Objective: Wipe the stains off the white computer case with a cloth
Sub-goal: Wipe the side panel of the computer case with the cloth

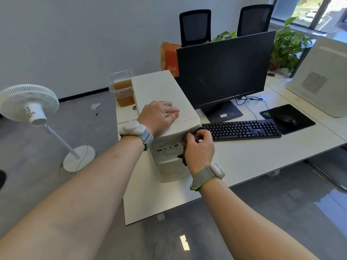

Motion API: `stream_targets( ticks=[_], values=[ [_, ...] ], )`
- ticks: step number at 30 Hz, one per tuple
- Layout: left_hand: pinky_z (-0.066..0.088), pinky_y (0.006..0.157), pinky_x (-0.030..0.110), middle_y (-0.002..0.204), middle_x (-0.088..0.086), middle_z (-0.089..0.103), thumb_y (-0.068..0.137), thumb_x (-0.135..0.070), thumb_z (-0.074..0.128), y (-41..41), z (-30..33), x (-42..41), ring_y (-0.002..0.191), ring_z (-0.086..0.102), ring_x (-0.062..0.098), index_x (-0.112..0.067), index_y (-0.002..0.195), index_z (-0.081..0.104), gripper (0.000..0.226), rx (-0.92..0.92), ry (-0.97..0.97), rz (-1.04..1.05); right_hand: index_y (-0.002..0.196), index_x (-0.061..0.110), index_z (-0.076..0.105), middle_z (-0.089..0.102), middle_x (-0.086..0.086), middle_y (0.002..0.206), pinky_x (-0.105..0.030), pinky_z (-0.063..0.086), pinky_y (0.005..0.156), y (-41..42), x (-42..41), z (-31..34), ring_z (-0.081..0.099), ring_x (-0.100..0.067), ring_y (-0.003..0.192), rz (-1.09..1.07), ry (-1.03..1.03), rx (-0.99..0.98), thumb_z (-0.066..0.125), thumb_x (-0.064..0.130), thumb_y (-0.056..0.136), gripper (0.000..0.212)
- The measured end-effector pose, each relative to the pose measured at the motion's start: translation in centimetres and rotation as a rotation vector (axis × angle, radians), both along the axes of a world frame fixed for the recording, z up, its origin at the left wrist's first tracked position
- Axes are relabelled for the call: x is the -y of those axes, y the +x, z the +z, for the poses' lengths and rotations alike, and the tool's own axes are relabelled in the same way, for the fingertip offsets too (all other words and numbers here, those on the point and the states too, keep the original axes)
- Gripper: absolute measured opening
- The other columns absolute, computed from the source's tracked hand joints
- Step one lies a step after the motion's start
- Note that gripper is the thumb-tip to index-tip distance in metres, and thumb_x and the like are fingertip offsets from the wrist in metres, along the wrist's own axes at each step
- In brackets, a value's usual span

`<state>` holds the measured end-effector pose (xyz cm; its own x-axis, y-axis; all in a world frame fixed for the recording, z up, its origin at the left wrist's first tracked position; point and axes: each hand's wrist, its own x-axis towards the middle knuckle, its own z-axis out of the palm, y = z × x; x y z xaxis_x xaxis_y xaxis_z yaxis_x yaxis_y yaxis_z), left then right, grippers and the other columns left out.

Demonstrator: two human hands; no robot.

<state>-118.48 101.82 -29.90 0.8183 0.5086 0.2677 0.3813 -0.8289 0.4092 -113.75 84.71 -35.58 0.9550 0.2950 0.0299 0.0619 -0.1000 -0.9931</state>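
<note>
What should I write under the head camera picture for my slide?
Left hand steadies the white computer case while right hand rubs its front with a dark cloth.

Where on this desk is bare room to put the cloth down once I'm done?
Bare desk lies between the keyboard and the near edge, right of the white computer case; another patch lies in front of the case. Behind the keyboard it is crowded: monitor stand, cables, mouse pad.

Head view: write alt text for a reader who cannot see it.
A person's right hand presses a dark cloth against the front of a white computer case on a desk, while the left hand rests flat on its top. A monitor and keyboard sit to the right.
</note>
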Motion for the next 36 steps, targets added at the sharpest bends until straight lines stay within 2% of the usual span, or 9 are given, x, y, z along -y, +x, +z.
stream_targets(
  ticks=[2, 5, 9, 12, 15, 19, 25, 31, 36],
  values=[
    [0.037, 0.112, 0.045, 0.137, -0.01, 0.064, 0.098, -0.049, 0.057, 0.0, -0.2, 0.0, 0.13, 0.05, 0.015, -0.04, 0.119, 0.074, 0.029, 0.003, -0.006, -0.007, 0.089, 0.026, 0.065, 0.066, 0.011, 0.083, -0.015, 0.041, 0.064, -0.9, -0.5, -0.5, 0.06, -0.004, 0.077, 0.081, -0.083, 0.041, 0.072, 0.026, 0.089, 0.008],
    [0.036, 0.113, 0.044, 0.137, -0.01, 0.063, 0.098, -0.049, 0.057, -0.1, 0.0, -0.1, 0.131, 0.049, 0.014, -0.041, 0.119, 0.074, 0.028, 0.006, -0.011, -0.005, 0.091, 0.025, 0.071, 0.068, 0.013, 0.084, -0.027, 0.055, 0.073, -1.7, -0.6, -1.5, 0.066, -0.009, 0.081, 0.302, -0.118, 0.001, 0.075, 0.029, 0.086, 0.008],
    [0.034, 0.112, 0.041, 0.139, -0.011, 0.062, 0.099, -0.05, 0.056, -0.2, 0.0, -0.1, 0.131, 0.048, 0.015, -0.042, 0.12, 0.073, 0.028, -0.006, -0.017, -0.003, 0.09, 0.028, 0.065, 0.068, 0.005, 0.087, -0.051, 0.06, 0.077, -1.4, 0.0, -1.8, 0.069, -0.022, 0.083, 0.049, 0.068, -0.192, 0.069, 0.029, 0.089, 0.004],
    [0.035, 0.111, 0.04, 0.139, -0.01, 0.062, 0.099, -0.049, 0.056, -0.2, 0.0, -0.1, 0.131, 0.049, 0.017, -0.041, 0.12, 0.074, 0.028, -0.002, -0.01, -0.016, 0.091, 0.031, 0.063, 0.067, 0.009, 0.09, -0.047, 0.058, 0.084, -1.5, -0.6, -1.2, 0.066, -0.016, 0.086, -0.057, 0.068, -0.18, 0.066, 0.027, 0.094, 0.006],
    [0.034, 0.112, 0.042, 0.14, -0.009, 0.062, 0.099, -0.048, 0.056, -0.1, 0.1, 0.0, 0.131, 0.05, 0.018, -0.041, 0.12, 0.074, 0.028, 0.001, -0.013, -0.012, 0.09, 0.029, 0.069, 0.07, 0.011, 0.083, -0.044, 0.059, 0.079, -3.5, -2.1, -0.8, 0.067, -0.015, 0.081, 0.042, -0.008, -0.176, 0.071, 0.037, 0.085, 0.009],
    [0.034, 0.112, 0.043, 0.14, -0.01, 0.061, 0.099, -0.05, 0.055, -0.2, 0.2, -0.2, 0.13, 0.049, 0.02, -0.042, 0.119, 0.074, 0.028, -0.006, -0.012, -0.019, 0.086, 0.037, 0.071, 0.074, 0.005, 0.081, -0.053, 0.062, 0.069, -5.4, -2.4, -1.8, 0.073, -0.028, 0.076, 0.242, 0.015, -0.198, 0.073, 0.048, 0.071, 0.019],
    [0.033, 0.112, 0.043, 0.141, -0.011, 0.06, 0.1, -0.051, 0.053, -0.3, 0.2, -0.4, 0.13, 0.048, 0.021, -0.044, 0.12, 0.072, 0.029, -0.017, -0.014, -0.022, 0.099, 0.029, 0.073, 0.073, 0.008, 0.086, -0.049, 0.062, 0.076, -5.1, -2.5, -0.6, 0.071, -0.02, 0.084, -0.045, 0.164, -0.251, 0.07, 0.041, 0.084, 0.02],
    [0.033, 0.111, 0.039, 0.14, -0.012, 0.06, 0.1, -0.051, 0.053, -0.2, 0.2, -0.2, 0.129, 0.049, 0.021, -0.044, 0.119, 0.072, 0.028, -0.019, 0.001, -0.014, 0.084, 0.03, 0.076, 0.075, -0.002, 0.074, -0.055, 0.06, 0.064, -8.9, -3.3, -0.8, 0.073, -0.031, 0.069, 0.293, 0.094, -0.214, 0.077, 0.022, 0.083, 0.008],
    [0.031, 0.111, 0.039, 0.142, -0.012, 0.059, 0.1, -0.052, 0.052, -0.3, 0.1, -0.3, 0.131, 0.047, 0.019, -0.044, 0.121, 0.072, 0.03, -0.033, -0.001, -0.011, 0.089, 0.036, 0.07, 0.072, 0.005, 0.081, -0.054, 0.061, 0.068, -7.6, -2.9, -0.8, 0.071, -0.029, 0.076, -0.073, 0.19, -0.235, 0.07, 0.042, 0.08, 0.011]
  ],
)
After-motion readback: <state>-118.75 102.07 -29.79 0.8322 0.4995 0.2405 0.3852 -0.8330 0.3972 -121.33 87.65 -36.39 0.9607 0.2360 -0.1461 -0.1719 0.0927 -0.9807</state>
